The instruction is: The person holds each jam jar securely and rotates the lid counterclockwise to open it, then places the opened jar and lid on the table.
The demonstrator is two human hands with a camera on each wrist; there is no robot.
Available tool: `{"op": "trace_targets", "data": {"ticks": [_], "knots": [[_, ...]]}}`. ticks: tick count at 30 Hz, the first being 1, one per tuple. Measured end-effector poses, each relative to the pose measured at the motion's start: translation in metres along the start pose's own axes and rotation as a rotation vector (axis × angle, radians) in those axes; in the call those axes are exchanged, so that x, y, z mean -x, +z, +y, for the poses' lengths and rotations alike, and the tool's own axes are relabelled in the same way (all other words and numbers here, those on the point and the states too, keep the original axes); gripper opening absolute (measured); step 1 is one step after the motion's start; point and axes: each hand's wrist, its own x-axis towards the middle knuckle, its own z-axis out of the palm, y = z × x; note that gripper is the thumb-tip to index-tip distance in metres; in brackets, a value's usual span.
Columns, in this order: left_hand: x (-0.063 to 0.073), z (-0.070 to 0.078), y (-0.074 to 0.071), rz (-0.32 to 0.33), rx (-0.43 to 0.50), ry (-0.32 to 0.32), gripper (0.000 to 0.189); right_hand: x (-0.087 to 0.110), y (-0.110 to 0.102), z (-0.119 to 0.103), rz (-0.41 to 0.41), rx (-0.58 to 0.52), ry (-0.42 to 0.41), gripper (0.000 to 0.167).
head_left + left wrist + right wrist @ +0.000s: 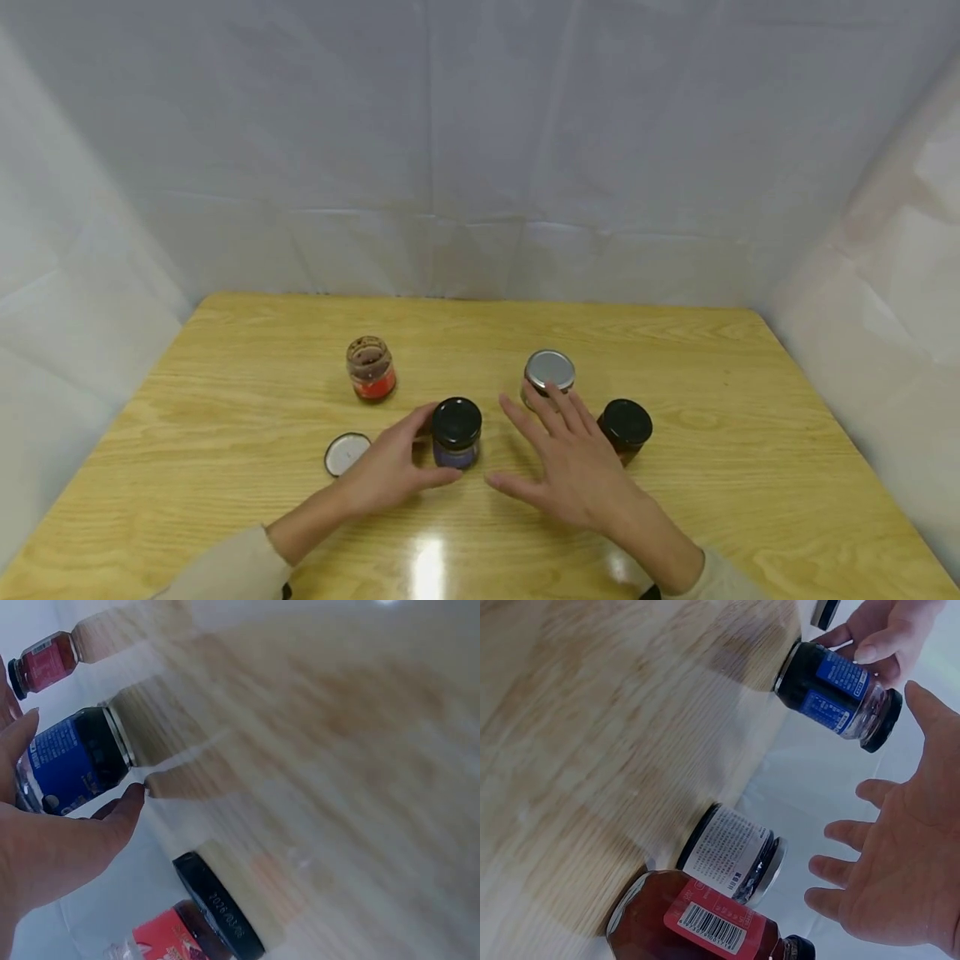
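A small jar with a blue label and black lid (457, 423) stands upright on the table. My left hand (390, 462) curls round its left side, fingers behind it and thumb in front; the label (64, 757) shows beside the thumb in the left wrist view. To the right, my right hand (577, 467) is spread with nothing in it, its fingers apart. Its fingertips overlap a silver-lidded jar (550, 367) in the head view; the right wrist view shows them apart from that jar (731, 851). Partly behind this hand stands a black-lidded jar (627, 423) with a red label (716, 919).
An uncapped glass jar with a red label (372, 375) stands at the back left, dark residue inside. A loose lid (347, 454) lies pale inside up, left of my left hand. The wooden table (225, 417) meets white sheeting (480, 167) at the back and sides.
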Motion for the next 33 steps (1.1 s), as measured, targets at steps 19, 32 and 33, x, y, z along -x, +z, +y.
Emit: {"op": "trace_targets", "data": {"ticks": [19, 32, 33], "knots": [[-0.015, -0.001, 0.007, 0.019, 0.012, -0.078, 0.074, 0.004, 0.005, 0.004, 0.005, 0.033, -0.039, 0.083], [-0.016, -0.003, 0.006, -0.001, 0.017, -0.071, 0.073, 0.004, 0.005, 0.005, 0.006, 0.036, -0.051, 0.079], [-0.017, -0.003, 0.006, -0.002, 0.014, -0.071, 0.073, 0.004, 0.005, 0.005, 0.006, 0.038, -0.051, 0.079]]}}
